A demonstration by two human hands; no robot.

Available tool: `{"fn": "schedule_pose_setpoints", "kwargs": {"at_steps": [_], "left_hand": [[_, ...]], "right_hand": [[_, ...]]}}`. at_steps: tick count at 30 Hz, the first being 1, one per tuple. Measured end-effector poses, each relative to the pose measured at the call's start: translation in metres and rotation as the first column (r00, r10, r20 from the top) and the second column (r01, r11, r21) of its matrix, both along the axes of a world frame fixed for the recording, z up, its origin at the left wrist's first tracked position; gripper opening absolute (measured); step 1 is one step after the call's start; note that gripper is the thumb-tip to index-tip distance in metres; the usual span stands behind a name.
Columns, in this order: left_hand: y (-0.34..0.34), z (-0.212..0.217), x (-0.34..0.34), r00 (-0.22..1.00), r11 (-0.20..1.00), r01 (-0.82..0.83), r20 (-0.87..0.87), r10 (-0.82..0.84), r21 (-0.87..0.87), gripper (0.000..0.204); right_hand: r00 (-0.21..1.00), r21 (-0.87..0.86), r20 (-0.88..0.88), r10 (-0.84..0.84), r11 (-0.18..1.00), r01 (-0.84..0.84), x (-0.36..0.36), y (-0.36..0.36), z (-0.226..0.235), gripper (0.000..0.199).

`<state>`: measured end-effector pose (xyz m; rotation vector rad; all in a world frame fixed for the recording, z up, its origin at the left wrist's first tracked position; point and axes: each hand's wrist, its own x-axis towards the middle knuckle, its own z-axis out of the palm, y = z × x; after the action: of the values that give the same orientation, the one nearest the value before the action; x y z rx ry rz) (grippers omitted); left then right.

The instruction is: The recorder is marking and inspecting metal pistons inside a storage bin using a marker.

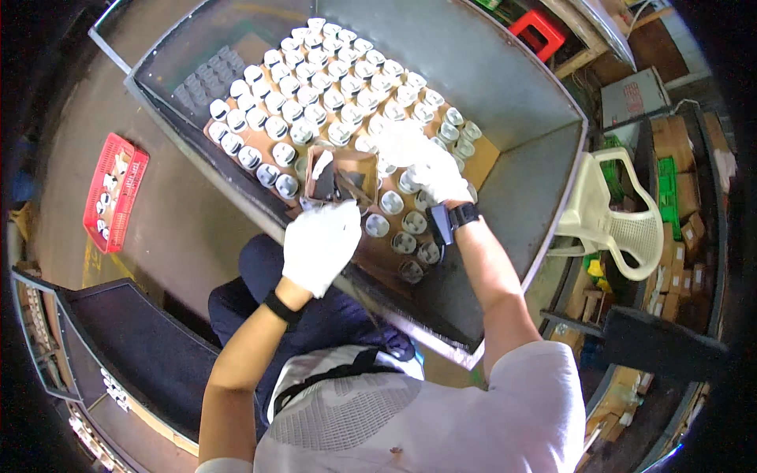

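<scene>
Grey metal bin (544, 146), high-walled, stood in front of the seated person and tilted across the view. Cardboard sheet (487, 162) lay on its floor. On the sheet, many short, round white-topped pieces (315, 114) stood close together in rough rows, several with dark markings on top or side.

Left hand (323, 246), in a white glove with a black band (281, 307) at the wrist, was over the near rim of the bin. Its fingers reached the near edge of a small open cardboard box (368, 169), partly bent; could not tell whether they gripped it. The box stood among the pieces and held dark, flat-looking scraps and something white.

Right hand (422, 162), also white-gloved, with a dark watch (443, 225) on the wrist, extended over the pieces to the right of the box. Glare washed out its fingers; could not tell how far they were spread or whether they had hold of a piece. More pieces stood below that hand, near the bin's right-hand corner.

Red plastic basket (140, 169) sat on the floor at left, with small white pieces inside. Pale plastic chair (635, 229) stood outside the bin at right; red stool (538, 31) beyond the far wall.
</scene>
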<state>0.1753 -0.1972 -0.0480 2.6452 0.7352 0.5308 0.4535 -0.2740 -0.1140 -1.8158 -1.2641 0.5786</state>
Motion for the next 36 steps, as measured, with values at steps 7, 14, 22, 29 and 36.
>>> {"fn": "schedule_pose_setpoints", "kwargs": {"at_steps": [7,14,22,29,36], "left_hand": [[0.019,-0.022,0.016,0.850,-0.016,0.474,0.453,0.270,-0.880,0.054],[-0.013,-0.031,0.056,0.874,0.583,0.231,0.429,0.227,-0.779,0.080],[-0.006,-0.032,0.047,0.812,0.907,0.367,0.547,-0.204,-0.205,0.034],[-0.018,0.003,0.051,0.921,0.919,0.384,0.028,-0.388,0.088,0.022],[-0.012,-0.033,0.060,0.833,0.865,0.399,0.275,-0.481,0.305,0.028]], "right_hand": [[0.996,0.005,0.058,0.060,0.998,-0.061,-0.029,-0.035,0.033,0.043],[0.987,-0.067,-0.119,0.107,0.991,-0.116,-0.054,-0.049,0.026,0.041],[0.968,-0.025,-0.174,0.179,0.982,-0.186,-0.067,-0.048,0.038,0.036],[0.971,-0.043,0.107,0.212,0.977,-0.208,-0.051,-0.057,0.037,0.042],[0.976,-0.141,0.053,0.213,0.969,-0.204,-0.041,-0.057,0.047,0.030]]}}
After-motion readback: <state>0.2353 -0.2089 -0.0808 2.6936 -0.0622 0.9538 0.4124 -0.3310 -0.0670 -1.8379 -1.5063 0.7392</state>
